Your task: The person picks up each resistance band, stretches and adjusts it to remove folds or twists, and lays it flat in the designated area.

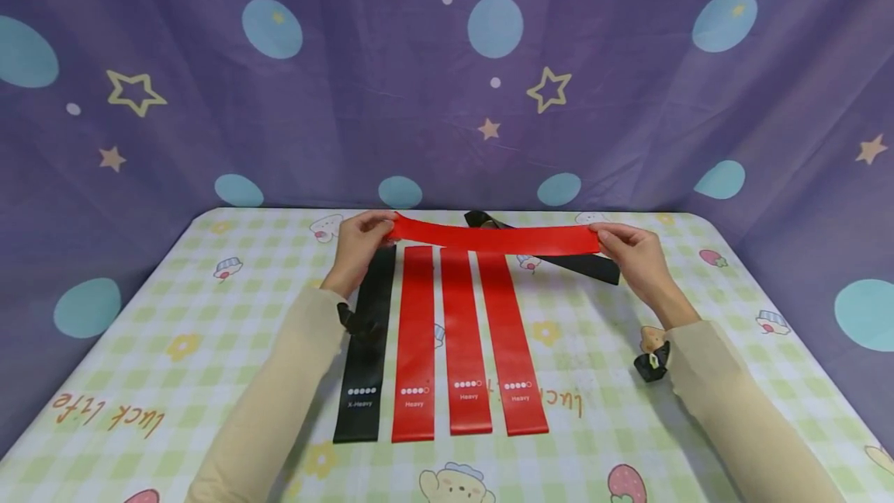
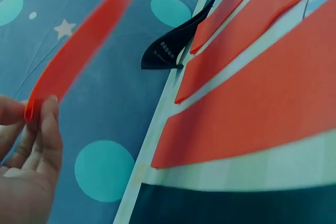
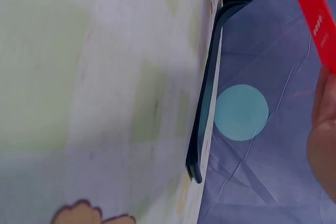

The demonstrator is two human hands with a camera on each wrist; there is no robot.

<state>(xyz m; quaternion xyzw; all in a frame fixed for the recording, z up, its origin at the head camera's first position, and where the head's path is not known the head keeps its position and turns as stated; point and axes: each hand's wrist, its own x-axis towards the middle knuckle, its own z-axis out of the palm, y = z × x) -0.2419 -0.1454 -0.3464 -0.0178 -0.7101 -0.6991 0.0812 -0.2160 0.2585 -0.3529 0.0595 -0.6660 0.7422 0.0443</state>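
A red resistance band (image 1: 496,239) is stretched out level between my two hands, raised above the table. My left hand (image 1: 361,247) pinches its left end between thumb and fingers, as the left wrist view (image 2: 34,150) also shows. At the other end, my right hand (image 1: 639,262) pinches the band; in the right wrist view only part of that hand (image 3: 323,135) shows. Below lie a black band (image 1: 359,379) marked X-Heavy and three red bands marked Heavy, side by side: left (image 1: 415,348), middle (image 1: 466,348), right (image 1: 513,348).
Another black band (image 1: 583,266) lies slantwise at the back, partly behind the held band, with one end curled up. A checked, printed cloth (image 1: 209,379) covers the table. A purple curtain (image 1: 391,99) with stars and dots hangs close behind it.
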